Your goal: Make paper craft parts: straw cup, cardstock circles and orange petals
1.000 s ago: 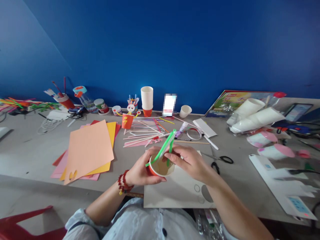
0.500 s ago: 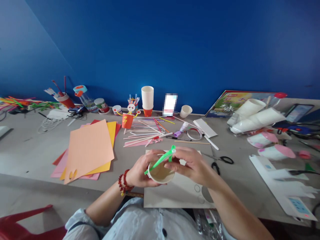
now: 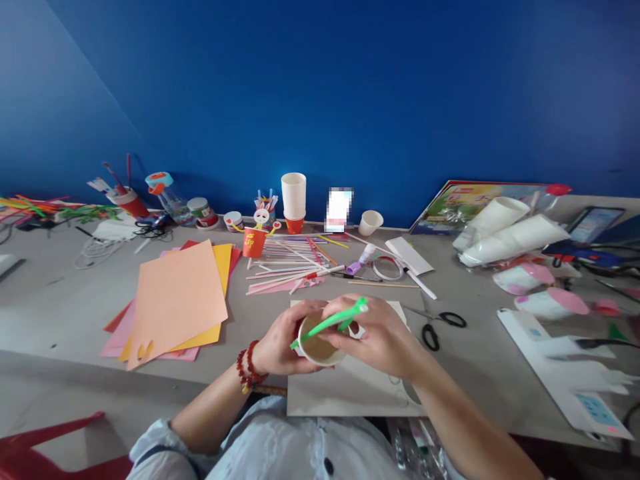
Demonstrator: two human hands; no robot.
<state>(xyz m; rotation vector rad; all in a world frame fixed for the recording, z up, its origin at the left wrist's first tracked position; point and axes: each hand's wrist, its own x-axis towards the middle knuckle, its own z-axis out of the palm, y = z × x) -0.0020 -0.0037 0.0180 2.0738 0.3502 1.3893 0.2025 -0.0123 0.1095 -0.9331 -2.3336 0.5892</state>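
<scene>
Left hand: fingers curled about the paper cup, holding it from its left side. Right hand: fingers bent close together at the cup's right rim, beside the folded green strip. Which of the two they pinch, if either, cannot be told, as the fingers hide the contact. The cup is at the lower centre of the frame, its pale open mouth facing the camera; the strip crosses over the mouth, slanting up to the right.

Beneath the hands, a light board lies flat on the grey table. A red beaded bracelet is worn on the left wrist. Right of the hands lie scissors with black handles, blades partly apart.

Centre of frame, beyond the hands: loose straws, a white-and-purple item and a ring of tape. Just left of the straws, a red cup figure with a rabbit face stands upright. Behind them stand a tall stack of cups and, farther right, a single pale cup, slightly tilted. Between these two, a bright panel is pixelated and unreadable.

Left of centre, coloured paper sheets overlap, peach on top. Right side: bagged white cups lie on their sides, and a white power strip occupies the lower right.
</scene>
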